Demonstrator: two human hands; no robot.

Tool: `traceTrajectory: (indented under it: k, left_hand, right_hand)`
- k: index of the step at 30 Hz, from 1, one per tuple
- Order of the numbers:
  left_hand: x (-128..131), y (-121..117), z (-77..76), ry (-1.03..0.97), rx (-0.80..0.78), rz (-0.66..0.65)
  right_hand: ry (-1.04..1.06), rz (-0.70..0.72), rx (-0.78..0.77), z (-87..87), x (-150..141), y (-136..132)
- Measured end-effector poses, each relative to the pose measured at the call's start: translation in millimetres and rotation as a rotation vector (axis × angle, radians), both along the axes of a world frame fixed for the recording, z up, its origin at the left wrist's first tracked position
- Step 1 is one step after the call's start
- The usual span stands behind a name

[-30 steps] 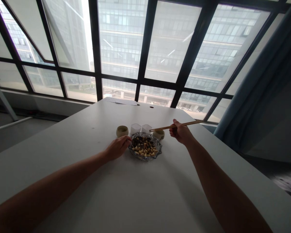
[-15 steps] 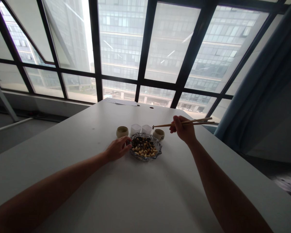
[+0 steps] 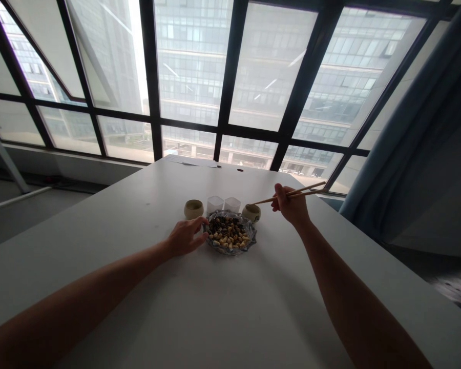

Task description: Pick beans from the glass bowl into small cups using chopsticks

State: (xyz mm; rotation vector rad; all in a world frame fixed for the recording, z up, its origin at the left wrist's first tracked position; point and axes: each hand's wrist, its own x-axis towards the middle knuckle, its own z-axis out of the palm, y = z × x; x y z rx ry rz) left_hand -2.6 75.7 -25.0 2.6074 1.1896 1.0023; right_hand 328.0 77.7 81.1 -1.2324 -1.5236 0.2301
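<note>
My left hand point(image 3: 187, 236) is at the left edge of a scalloped glass bowl point(image 3: 236, 251), thumb and fingers curled against its rim. Peanuts point(image 3: 226, 240) lie in the near part of that bowl, with dark seeds point(image 3: 223, 224) toward the far side. A pair of wooden chopsticks point(image 3: 303, 193) is gripped in my right hand point(image 3: 291, 204), raised above the table. Their tips reach the mouth of the right small cup point(image 3: 251, 215), a beige one with a dark mark; whether anything is between the tips is too small to tell.
Another beige cup point(image 3: 194, 209) stands behind my left hand. Two clear plastic cups point(image 3: 215, 203) are side by side behind the bowl. The white table point(image 3: 215, 307) runs to large windows, with paper point(image 3: 192, 162) at its far end. A blue curtain point(image 3: 392, 154) hangs at the right.
The chopstick tips have moved slightly right and down, from above to the right cup's mouth. A small dark piece at the tips earlier no longer shows. My left hand stays by the bowl.
</note>
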Motion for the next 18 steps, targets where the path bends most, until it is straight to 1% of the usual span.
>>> traceTrajectory:
  k: [2,4,6,8,10,12,15,18]
  left_hand:
    - [1.0,-1.0,0.7,0.028,-0.017,0.007]
    - [2.2,-1.5,1.5,0.036,-0.031,0.020]
    - [3.4,-1.5,2.0,0.034,-0.049,0.028]
    - [4.4,-1.3,2.3,0.033,-0.069,0.036]
    - [4.9,-1.0,2.5,0.034,-0.078,0.047]
    - [4.7,-0.9,2.7,0.034,-0.076,0.052]
    - [3.8,-1.0,3.1,0.027,-0.080,0.037]
    - [3.4,-1.1,3.8,0.003,-0.076,0.024]
  right_hand:
    - [0.035,0.131,-0.103,5.0,-6.4,-5.1]
    - [-0.007,0.297,-0.287,7.4,-12.2,-9.3]
    - [-0.071,0.424,-0.448,5.8,-17.0,-11.4]
    - [-0.115,0.498,-0.538,1.0,-21.6,-11.2]
    - [-0.124,0.528,-0.556,-5.4,-26.9,-9.5]
    - [-0.110,0.531,-0.525,-12.0,-33.0,-7.4]
    - [-0.071,0.475,-0.421,-20.1,-41.1,-4.3]
    - [-0.034,0.391,-0.308,-22.7,-43.4,-2.4]
